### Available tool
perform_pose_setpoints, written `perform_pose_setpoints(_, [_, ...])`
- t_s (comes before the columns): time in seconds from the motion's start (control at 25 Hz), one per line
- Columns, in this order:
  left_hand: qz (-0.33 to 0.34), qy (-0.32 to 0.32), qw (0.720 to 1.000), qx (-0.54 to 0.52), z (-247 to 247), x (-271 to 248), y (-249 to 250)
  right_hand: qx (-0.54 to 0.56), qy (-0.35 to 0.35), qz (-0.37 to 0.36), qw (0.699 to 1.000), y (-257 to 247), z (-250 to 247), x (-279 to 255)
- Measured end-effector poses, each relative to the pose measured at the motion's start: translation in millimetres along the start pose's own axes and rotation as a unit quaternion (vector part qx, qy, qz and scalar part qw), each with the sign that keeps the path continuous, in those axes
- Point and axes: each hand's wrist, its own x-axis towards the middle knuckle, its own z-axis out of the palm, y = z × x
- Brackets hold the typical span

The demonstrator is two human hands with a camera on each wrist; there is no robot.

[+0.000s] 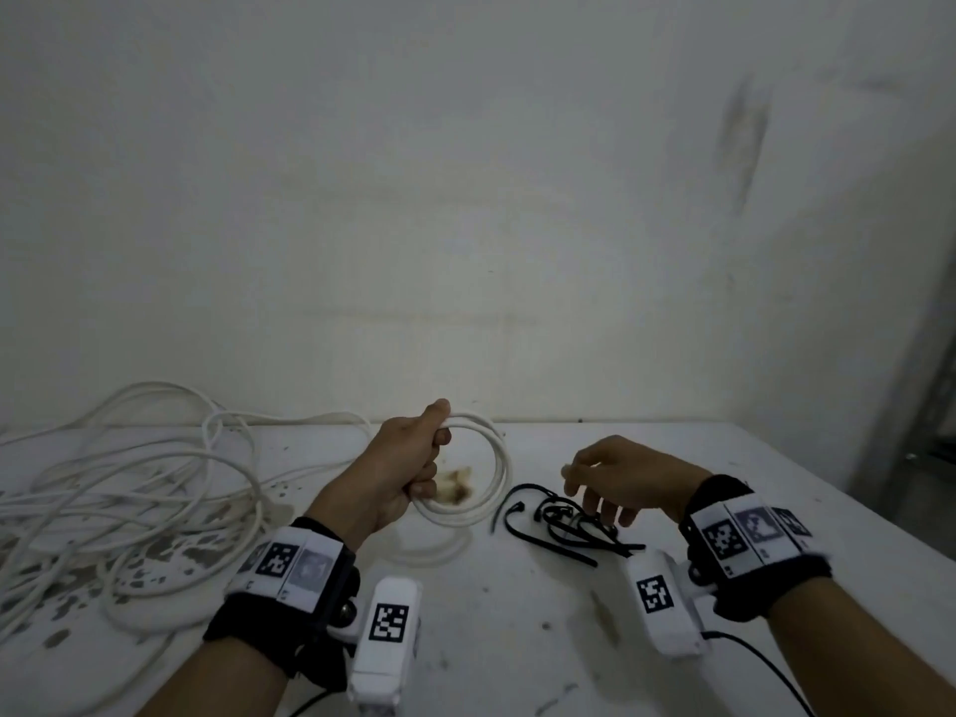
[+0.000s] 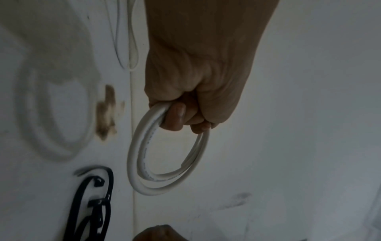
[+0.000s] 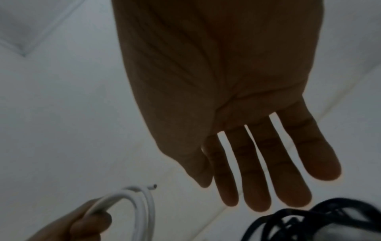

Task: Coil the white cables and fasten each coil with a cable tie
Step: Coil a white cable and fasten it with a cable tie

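A: One small round coil of white plastic cable (image 1: 478, 470) is up off the table at centre frame, and the left hand (image 1: 403, 470) has its fingers curled right round the coil's left side, thumb on top.

B: And the right hand (image 1: 628, 481), just right of centre? Fingers spread and straight in the wrist view, nothing in them. It hovers palm-down over the loose heap of black plastic cable ties (image 1: 564, 520).

A: That's the relation that counts. The ties lie directly beneath those right fingertips (image 3: 257, 202), low and right of the coil, so the free hand is the nearer one by far. The left is busy keeping the loops together.

B: The ties are tangled, most running roughly left to right across the table, one curling out towards the coil.

A: I'd judge a tie gets picked next, then threaded through the ring. The cut cable end (image 3: 153, 185) pokes out at the top of the coil, so the loops could spring if that left grip slackens.

B: Plenty more to do as well: the big sprawl of uncoiled white cable (image 1: 129, 489) fills the left of the frame on the scuffed white tabletop (image 1: 517, 613).
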Motion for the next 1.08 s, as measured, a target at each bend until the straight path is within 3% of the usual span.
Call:
perform_pose_setpoints(0.24, [-0.019, 0.001, 0.999, -0.034, 30, 14, -7, -0.137, -0.036, 0.014, 0.990, 28, -4, 2])
perform_pose_setpoints(0.44, [-0.032, -0.006, 0.999, -0.016, 39, 19, -17, -0.166, 0.037, -0.021, 0.985, 12, 26, 24])
perform_pose_setpoints(0.64, [-0.035, -0.003, 0.999, -0.013, 31, 19, -18, -0.233, 0.028, 0.022, 0.972, 3, 47, 42])
perform_pose_setpoints(0.92, [-0.038, -0.003, 0.999, -0.031, 29, 21, -16, -0.095, 0.068, 0.033, 0.993, -2, 14, 17])
perform_pose_setpoints(1.0, [-0.036, -0.002, 0.999, -0.029, 30, 20, -15, 0.039, 0.090, 0.006, 0.995, -6, 8, 8])
perform_pose_setpoints(1.08, [-0.030, 0.002, 0.999, -0.031, 30, 19, -14, 0.211, 0.096, -0.061, 0.971, -15, 5, -5])
